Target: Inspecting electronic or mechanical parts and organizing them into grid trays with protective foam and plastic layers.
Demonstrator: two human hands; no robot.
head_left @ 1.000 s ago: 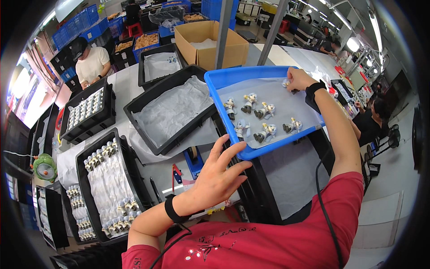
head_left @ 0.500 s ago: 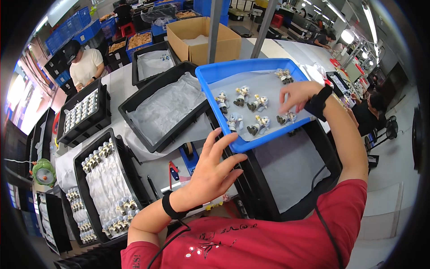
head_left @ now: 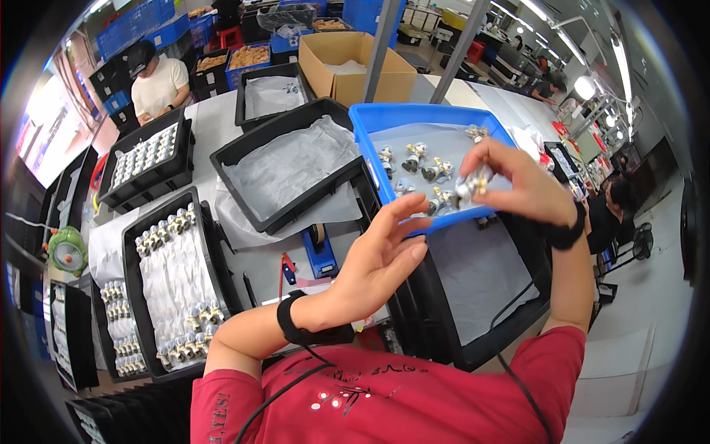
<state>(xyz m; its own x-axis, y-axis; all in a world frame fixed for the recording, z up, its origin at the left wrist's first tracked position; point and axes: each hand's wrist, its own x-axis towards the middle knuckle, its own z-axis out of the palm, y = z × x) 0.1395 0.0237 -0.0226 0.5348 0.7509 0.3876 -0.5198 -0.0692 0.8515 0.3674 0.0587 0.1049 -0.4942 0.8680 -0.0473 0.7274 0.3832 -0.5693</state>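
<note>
Between the thumb and fingers of my right hand [head_left: 518, 177] is a small toy figurine [head_left: 472, 185], white and blue with yellow bits, raised over the near right part of a blue tray [head_left: 362, 111]. Several similar figurines [head_left: 416, 155] lie on the pale sheet inside that tray. Fingers apart and holding nothing, my left hand [head_left: 384, 259] hovers by the tray's near left corner. Under the blue tray stands a black crate [head_left: 481, 285] lined with pale paper, partly covered by it.
Left of the tray is a paper-lined black crate [head_left: 288, 170]. Another black crate [head_left: 174, 277] holds rows of figurines. A blue tape dispenser [head_left: 319, 255] and red-handled pliers [head_left: 285, 268] lie on the table. A cardboard box [head_left: 407, 78] stands behind; a co-worker [head_left: 159, 81] sits far left.
My right hand has picked up a figurine from the tray's near right and lifted it toward me. My left hand has shifted right, and the whole view has moved slightly.
</note>
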